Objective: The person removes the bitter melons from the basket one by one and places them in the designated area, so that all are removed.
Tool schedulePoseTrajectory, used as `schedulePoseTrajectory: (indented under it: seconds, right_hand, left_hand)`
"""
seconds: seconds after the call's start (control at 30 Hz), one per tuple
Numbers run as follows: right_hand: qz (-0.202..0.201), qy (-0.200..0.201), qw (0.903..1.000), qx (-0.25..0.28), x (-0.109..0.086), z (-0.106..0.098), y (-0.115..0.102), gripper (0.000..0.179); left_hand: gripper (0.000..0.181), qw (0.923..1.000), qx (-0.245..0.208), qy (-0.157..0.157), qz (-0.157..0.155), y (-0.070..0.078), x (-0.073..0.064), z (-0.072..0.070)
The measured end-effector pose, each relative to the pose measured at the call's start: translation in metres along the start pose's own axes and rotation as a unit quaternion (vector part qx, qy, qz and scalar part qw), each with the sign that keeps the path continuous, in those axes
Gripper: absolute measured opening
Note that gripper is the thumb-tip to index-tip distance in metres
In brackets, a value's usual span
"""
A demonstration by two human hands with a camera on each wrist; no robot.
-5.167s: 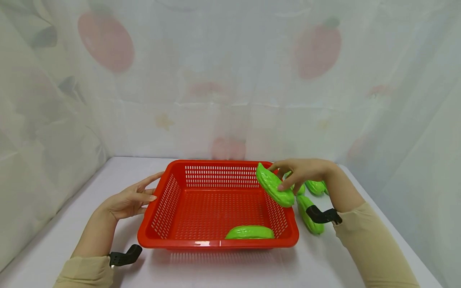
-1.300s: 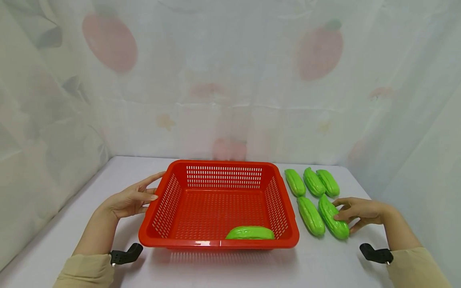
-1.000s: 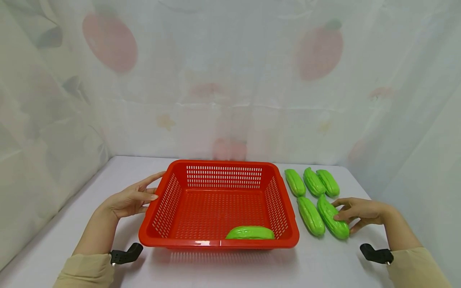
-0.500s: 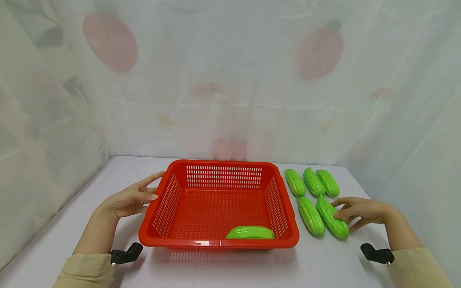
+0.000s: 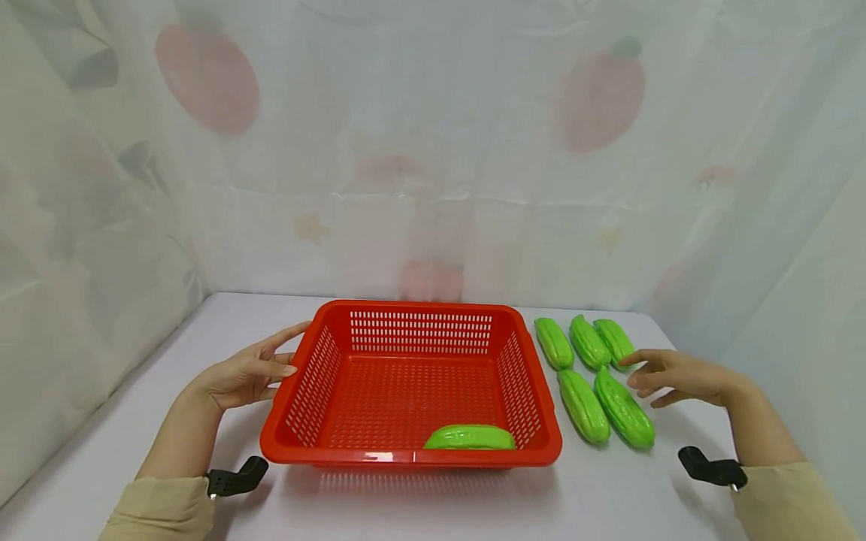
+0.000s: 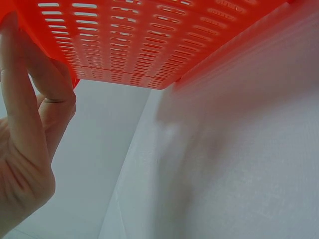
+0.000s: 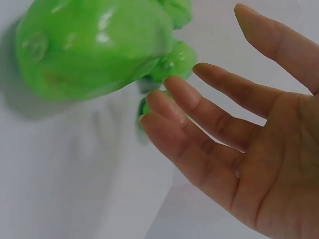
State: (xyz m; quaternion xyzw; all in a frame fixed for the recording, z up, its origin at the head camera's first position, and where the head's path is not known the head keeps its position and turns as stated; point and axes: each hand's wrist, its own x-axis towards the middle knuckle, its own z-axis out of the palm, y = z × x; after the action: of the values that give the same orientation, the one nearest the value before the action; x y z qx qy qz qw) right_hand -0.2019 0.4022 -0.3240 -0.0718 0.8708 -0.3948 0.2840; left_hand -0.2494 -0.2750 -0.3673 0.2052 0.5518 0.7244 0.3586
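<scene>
At its left rim my left hand (image 5: 246,373) pinches a red plastic basket (image 5: 411,456), the thumb against the rim and the fingers along the outer wall. In the left wrist view, those fingers (image 6: 57,99) lie against the slotted side. One green bitter melon (image 5: 470,436) lies in the basket's front right part. My right hand (image 5: 683,377) hovers with loosely spread fingers beside a bitter melon (image 5: 624,409) on the table. From the right wrist view, the palm (image 7: 284,164) faces that melon (image 7: 94,47), with a gap between them.
Left of the nearest melon lies another bitter melon (image 5: 584,406), close to the basket's right side. Three more stand behind: a left one (image 5: 554,343), a middle one (image 5: 589,342) and a right one (image 5: 614,342). A white curtain (image 5: 433,225) closes the table's back.
Earlier, my right hand held a bitter melon over the basket, then had it on the table. Now it has let go and lifted away. The left hand has stayed on the rim.
</scene>
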Motion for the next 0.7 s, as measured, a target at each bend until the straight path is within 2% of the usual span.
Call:
schedulePoseTrajectory:
  seconds: [0.2,0.4,0.7]
  right_hand:
    - [-0.012,0.023,0.9995,-0.018,0.002,0.001,-0.016,0.068]
    - [-0.043,0.038,0.9974,-0.043,0.004,0.003,-0.031,0.063]
    - [-0.103,0.041,0.9908,-0.079,0.007,0.009,-0.056,0.055]
  left_hand:
    - [0.069,0.9999,-0.003,-0.012,0.007,0.0,0.0,0.0]
    - [0.069,0.9996,-0.006,-0.023,0.013,0.0,0.0,0.0]
    - [0.07,0.9997,-0.005,-0.021,0.011,0.0,0.0,0.0]
